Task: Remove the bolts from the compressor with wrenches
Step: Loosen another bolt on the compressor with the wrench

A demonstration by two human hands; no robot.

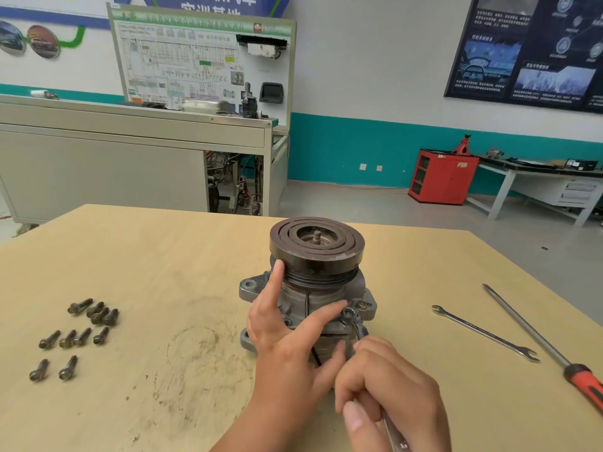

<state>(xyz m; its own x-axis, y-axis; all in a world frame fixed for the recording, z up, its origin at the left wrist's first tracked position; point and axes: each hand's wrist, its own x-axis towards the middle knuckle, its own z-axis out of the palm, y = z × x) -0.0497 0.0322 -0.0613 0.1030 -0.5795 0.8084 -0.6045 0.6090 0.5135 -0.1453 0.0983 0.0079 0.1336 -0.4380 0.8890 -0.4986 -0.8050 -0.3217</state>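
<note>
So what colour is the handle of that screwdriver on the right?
Red-orange with black sections; the screwdriver handle shows best in the head view.

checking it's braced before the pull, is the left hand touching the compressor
Touching. The head view shows the left hand spread flat against the compressor housing, with no gap.

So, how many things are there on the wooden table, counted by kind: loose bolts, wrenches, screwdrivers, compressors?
Loose bolts: 10
Wrenches: 2, the spare wrench lying free and the held wrench in the right hand
Screwdriver: 1
Compressor: 1
Total: 14
</note>
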